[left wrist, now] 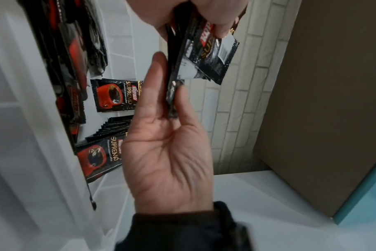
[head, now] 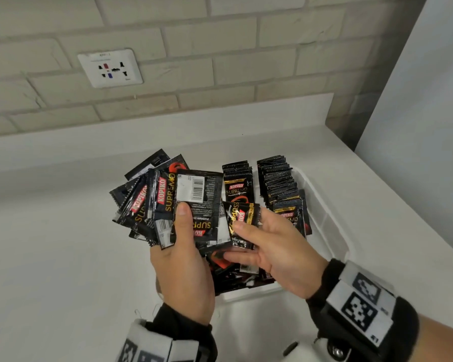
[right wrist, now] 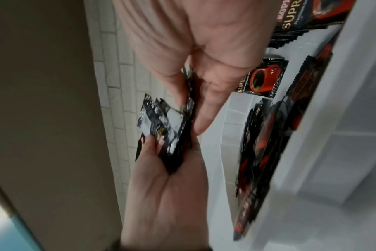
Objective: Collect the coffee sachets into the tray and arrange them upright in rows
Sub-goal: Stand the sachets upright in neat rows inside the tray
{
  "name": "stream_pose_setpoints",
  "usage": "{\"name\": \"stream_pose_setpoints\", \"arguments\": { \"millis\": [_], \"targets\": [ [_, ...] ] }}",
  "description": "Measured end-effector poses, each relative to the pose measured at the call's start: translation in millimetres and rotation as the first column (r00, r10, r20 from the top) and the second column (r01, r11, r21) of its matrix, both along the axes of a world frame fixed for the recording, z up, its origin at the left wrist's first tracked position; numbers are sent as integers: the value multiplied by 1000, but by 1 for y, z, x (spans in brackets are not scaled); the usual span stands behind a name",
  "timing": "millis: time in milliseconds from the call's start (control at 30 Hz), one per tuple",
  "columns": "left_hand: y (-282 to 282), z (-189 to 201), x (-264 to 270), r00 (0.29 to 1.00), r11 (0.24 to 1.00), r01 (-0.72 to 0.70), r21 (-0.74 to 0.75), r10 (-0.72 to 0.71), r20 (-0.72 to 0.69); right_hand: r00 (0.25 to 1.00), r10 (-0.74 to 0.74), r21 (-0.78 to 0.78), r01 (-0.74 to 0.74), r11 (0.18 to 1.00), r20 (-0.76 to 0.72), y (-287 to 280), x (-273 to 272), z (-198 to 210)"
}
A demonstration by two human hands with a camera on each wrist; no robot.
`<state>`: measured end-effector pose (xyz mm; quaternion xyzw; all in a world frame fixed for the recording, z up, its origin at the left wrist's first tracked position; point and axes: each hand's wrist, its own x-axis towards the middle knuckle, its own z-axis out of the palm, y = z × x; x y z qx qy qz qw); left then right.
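- Above the white counter (head: 63,257), the left hand (head: 186,278) grips a fanned bunch of sachets (head: 162,202), thumb pressed on the front one, fingers curled behind.
- Seen from the left wrist, that hand (left wrist: 167,163) shows its palm, the bunch (left wrist: 204,56) clamped between thumb and fingers.
- Just beside it, the right hand (head: 277,254) pinches a single sachet (head: 242,218) between thumb and fingertips; this one is tilted and touches the bunch's edge.
- From the right wrist, the right hand (right wrist: 161,195) meets the left (right wrist: 193,42) at the sachets; the picture is blurred, so finger detail is unclear.
- Below both hands sits the white tray (head: 324,205), against the counter's right edge.
- Two rows (head: 280,184) of sachets stand upright at the tray's far end, side by side.
- Loose sachets (head: 233,273) lie flat in a heap at the tray's near end.
- Behind, a socket (head: 110,67) sits on the brick wall.
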<state>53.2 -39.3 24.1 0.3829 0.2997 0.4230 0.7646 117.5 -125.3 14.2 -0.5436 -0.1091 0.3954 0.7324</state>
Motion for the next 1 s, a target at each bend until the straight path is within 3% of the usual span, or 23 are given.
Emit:
{"name": "stream_pose_setpoints", "arguments": {
  "millis": [100,167,267,367,467,533,667,767,1000],
  "targets": [
    [3,4,-4,996,999,46,1,-46,74,996,58,-101,-51,994,70,-4,16,15],
    [12,8,-7,993,999,48,20,-50,111,947,132,-272,-50,961,294,-7,29,31],
    [30,14,-14,982,1000,3,28,-8,186,715,227,-449,136,883,661,-7,58,56],
    [43,18,-21,972,999,-36,-8,37,230,450,437,-581,252,774,778,3,87,71],
    [48,19,-25,973,1000,-26,1,25,228,245,746,-781,294,551,619,24,105,66],
    [50,18,-26,974,1000,2,-4,-1,228,177,857,-858,288,425,484,39,107,55],
    [53,13,-28,975,998,37,-45,-26,222,55,953,-895,364,258,297,59,110,28],
    [57,10,-30,979,998,41,-45,-31,200,-39,971,-871,435,227,234,70,108,19],
    [63,6,-27,985,997,54,-59,-44,165,-119,955,-806,514,293,271,76,107,18]
  ]
}}
